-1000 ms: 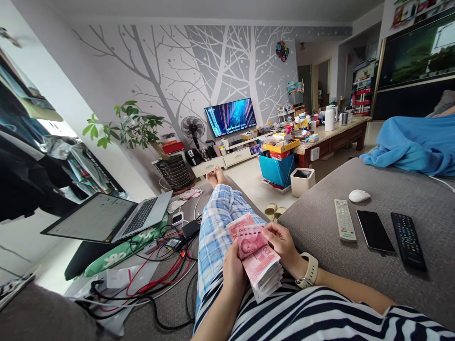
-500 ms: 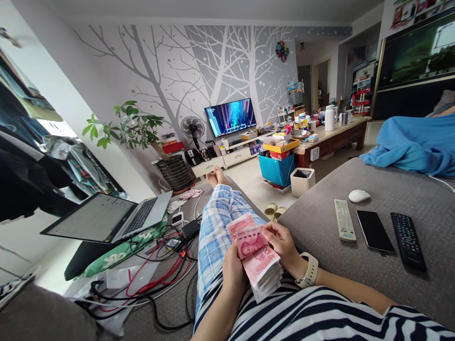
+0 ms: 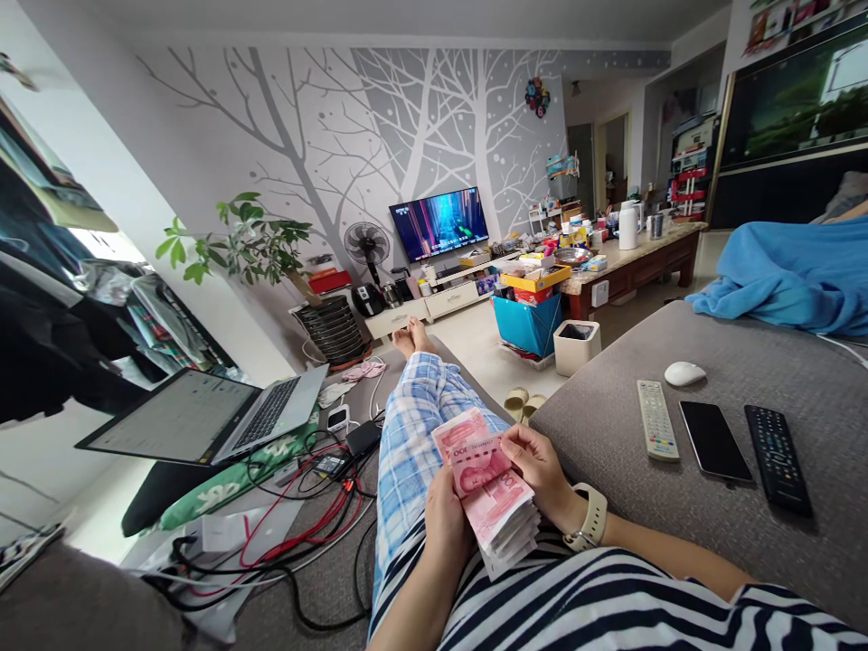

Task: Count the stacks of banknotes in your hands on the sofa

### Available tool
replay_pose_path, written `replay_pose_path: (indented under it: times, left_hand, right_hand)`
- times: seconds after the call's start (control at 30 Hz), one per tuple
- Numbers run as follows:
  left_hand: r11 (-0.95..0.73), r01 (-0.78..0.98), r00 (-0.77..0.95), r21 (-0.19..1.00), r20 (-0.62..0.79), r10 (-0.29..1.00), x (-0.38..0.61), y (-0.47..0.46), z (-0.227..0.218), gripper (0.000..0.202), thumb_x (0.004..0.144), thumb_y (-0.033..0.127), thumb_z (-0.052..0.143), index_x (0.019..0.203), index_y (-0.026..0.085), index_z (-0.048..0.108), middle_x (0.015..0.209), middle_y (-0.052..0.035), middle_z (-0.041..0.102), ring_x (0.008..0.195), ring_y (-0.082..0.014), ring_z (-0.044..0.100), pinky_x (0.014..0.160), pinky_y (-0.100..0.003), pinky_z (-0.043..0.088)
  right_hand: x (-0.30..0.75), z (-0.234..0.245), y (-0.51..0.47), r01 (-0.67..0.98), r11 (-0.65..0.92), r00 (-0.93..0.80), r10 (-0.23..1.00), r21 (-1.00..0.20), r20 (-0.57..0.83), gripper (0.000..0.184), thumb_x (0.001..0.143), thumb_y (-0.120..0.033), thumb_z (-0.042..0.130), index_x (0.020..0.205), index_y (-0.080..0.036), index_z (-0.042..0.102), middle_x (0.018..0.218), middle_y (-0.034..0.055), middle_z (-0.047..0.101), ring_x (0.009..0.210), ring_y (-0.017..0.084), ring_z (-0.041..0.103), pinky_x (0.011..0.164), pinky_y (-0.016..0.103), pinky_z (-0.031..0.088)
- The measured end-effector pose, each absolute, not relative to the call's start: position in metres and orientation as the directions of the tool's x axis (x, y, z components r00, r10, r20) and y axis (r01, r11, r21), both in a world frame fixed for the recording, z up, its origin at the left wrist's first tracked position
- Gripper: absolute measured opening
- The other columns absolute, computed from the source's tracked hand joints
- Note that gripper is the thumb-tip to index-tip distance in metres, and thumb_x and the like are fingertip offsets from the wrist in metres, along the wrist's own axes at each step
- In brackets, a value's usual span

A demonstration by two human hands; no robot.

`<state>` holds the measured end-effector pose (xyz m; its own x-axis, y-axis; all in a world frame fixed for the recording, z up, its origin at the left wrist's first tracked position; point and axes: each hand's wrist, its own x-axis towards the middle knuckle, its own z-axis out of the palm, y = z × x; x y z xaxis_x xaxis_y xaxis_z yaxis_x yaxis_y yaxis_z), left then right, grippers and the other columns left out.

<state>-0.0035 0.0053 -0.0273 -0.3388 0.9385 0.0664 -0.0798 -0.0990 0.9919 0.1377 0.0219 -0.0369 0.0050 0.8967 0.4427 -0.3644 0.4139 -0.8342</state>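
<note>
A thick stack of red 100 banknotes [image 3: 500, 511] rests over my lap, bent so that its lower ends fan out. My left hand [image 3: 448, 520] is wrapped round the left side of the stack. With thumb and fingers pinched, my right hand [image 3: 539, 466] grips the upper right edge of one banknote [image 3: 478, 468], which is curled over the others. More notes lean forward beyond it. On my right wrist is a pale watch [image 3: 589, 517]. The fingers under the stack are hidden.
To my right on the grey sofa lie a white remote [image 3: 657, 420], a phone [image 3: 715, 440], a black remote [image 3: 778, 459] and a white mouse [image 3: 684, 373]. An open laptop [image 3: 271, 414] and tangled cables [image 3: 298, 542] are on my left. A TV [image 3: 440, 224] stands ahead.
The curled banknote has tilted slightly under my right hand's pinch. Both hands stay in nearly the same place. The picture on the TV has changed.
</note>
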Motion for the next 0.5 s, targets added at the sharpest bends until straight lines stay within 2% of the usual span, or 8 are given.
replay_pose_path:
  times: [0.13, 0.2, 0.3, 0.5]
  left_hand:
    - [-0.081, -0.145, -0.292, 0.986, 0.035, 0.956, 0.0, 0.002, -0.02, 0.018, 0.062, 0.028, 0.075, 0.072, 0.014, 0.074, 0.078, -0.0071, 0.072, 0.074, -0.0202, 0.062, 0.069, -0.028, 0.048]
    - [-0.05, -0.299, -0.311, 0.953, -0.048, 0.949, 0.004, 0.0, -0.013, 0.025, 0.065, 0.037, 0.074, 0.074, 0.014, 0.074, 0.075, -0.0076, 0.073, 0.071, -0.0219, 0.064, 0.068, -0.031, 0.05]
    - [-0.023, -0.407, -0.26, 0.913, -0.091, 0.961, 0.01, -0.002, -0.006, 0.027, 0.063, 0.037, 0.076, 0.072, 0.012, 0.074, 0.076, -0.0106, 0.074, 0.075, -0.0255, 0.068, 0.073, -0.034, 0.053]
    - [-0.021, -0.46, -0.221, 0.888, -0.091, 0.971, 0.012, -0.003, -0.007, 0.028, 0.064, 0.036, 0.077, 0.08, 0.013, 0.076, 0.078, -0.0097, 0.076, 0.08, -0.0278, 0.07, 0.075, -0.037, 0.055]
  right_hand:
    - [0.138, -0.04, 0.024, -0.338, 0.426, 0.003, 0.892, -0.839, 0.452, 0.035, 0.084, -0.049, 0.063, 0.067, -0.02, 0.054, 0.06, -0.0031, 0.047, 0.056, 0.013, 0.041, 0.055, 0.026, 0.034]
    - [0.138, -0.041, 0.024, -0.334, 0.426, -0.011, 0.89, -0.841, 0.455, 0.037, 0.085, -0.051, 0.06, 0.066, -0.02, 0.054, 0.058, -0.003, 0.049, 0.054, 0.013, 0.042, 0.054, 0.026, 0.034]
    - [0.138, -0.042, 0.025, -0.345, 0.412, -0.05, 0.889, -0.843, 0.455, 0.038, 0.089, -0.051, 0.055, 0.067, -0.02, 0.054, 0.053, -0.0028, 0.051, 0.049, 0.013, 0.044, 0.054, 0.027, 0.035]
    - [0.137, -0.044, 0.027, -0.296, 0.428, 0.022, 0.897, -0.854, 0.442, 0.037, 0.084, -0.049, 0.062, 0.065, -0.02, 0.051, 0.057, -0.0028, 0.051, 0.053, 0.013, 0.045, 0.055, 0.027, 0.036]
